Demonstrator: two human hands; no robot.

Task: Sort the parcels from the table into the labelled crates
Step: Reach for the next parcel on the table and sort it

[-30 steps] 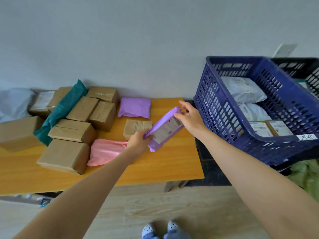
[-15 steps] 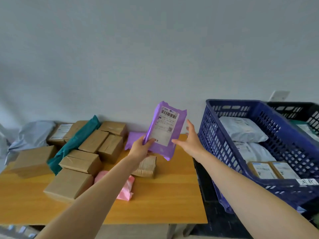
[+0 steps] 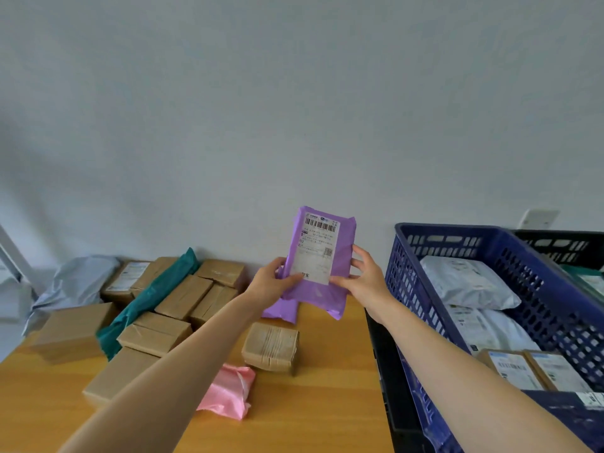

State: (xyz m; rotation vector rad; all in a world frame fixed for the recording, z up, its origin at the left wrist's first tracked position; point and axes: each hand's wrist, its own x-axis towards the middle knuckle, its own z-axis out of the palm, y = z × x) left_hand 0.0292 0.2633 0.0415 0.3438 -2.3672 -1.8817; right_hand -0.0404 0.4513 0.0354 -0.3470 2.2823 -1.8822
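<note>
Mid-sort, early by the look of it. Already in blue crate (image 3: 490,238) on the right: two white bags (image 3: 467,284) and two labelled boxes (image 3: 536,371). Something teal and white in black crate (image 3: 562,245) behind it (mostly cut off, cannot tell what). Left on table (image 3: 327,410): some nine brown boxes (image 3: 183,295), teal bag (image 3: 150,299), pink bag (image 3: 228,393), grey bag (image 3: 81,279) at far left, second mailer (image 3: 281,310) at far edge. Well under half done, judging by those counts.

Purple mailer (image 3: 340,289) up in the air over far right part of table, just left of blue crate, clear of everything below. Long axis near upright, top leaning slightly right. Label (image 3: 315,253) facing camera, barcode end up.

Left hand (image 3: 273,282) pinching lower left edge, thumb on front at label corner, fingers behind (hidden). Right hand (image 3: 362,279) on right edge, thumb pressed on lower front, fingers spread and curled round the edge.

Likely step: reading label to pick a crate. White tag (image 3: 588,398) on near rim of blue crate, unreadable.
</note>
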